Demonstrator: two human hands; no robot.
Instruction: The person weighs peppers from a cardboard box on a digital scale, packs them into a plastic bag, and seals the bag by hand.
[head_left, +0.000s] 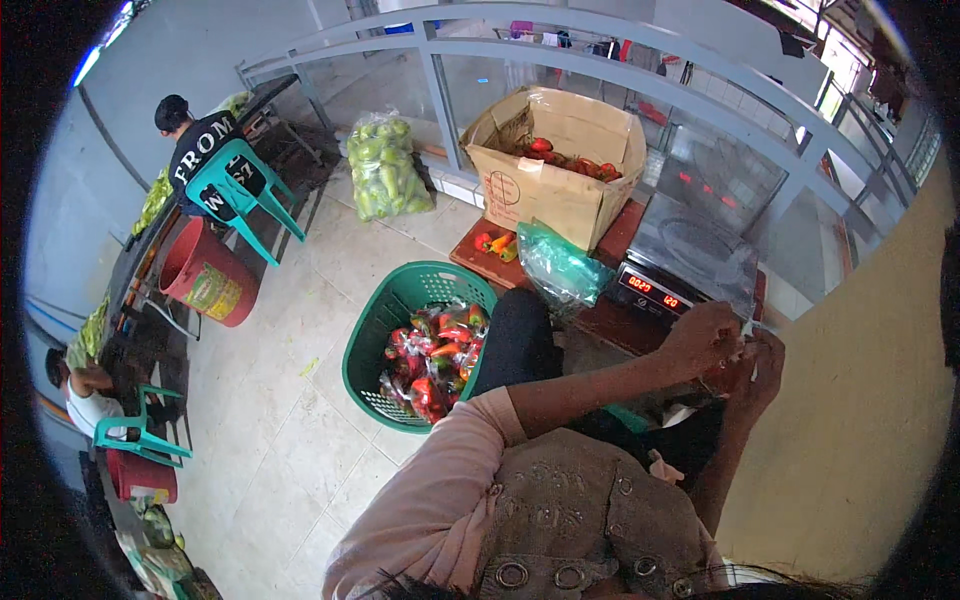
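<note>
— Brown cloth with eyelets (550, 500) sits nearest, on the wearer's body. What do the hands have?

— Left hand (708, 335) and right hand (760, 372) meet, fingers curled almost closed, and seem to pinch a whitish wisp (746, 328) between them, probably plastic. It is near the digital scale (700, 245). Whether anything hangs from it, I can't tell.

— And around the scale?

— Its red display (655, 289) is lit, and a crumpled green plastic bag (562, 265) lies just beside it.

— So how much is done?

— Plenty, I'd judge: the green perforated basket (352, 362) holds many red, orange and green bell peppers (428, 385) in clear bags.

— What's left?

— Loose red peppers (605, 172) in the cardboard carton (540, 195), plus a few red and orange ones (500, 243) on the red-brown board (476, 262). How deep the carton's stock goes is hidden.

— Farther out?

— Clear sack of pale green produce (385, 170) on the tiles; I can't say whether it counts.
</note>
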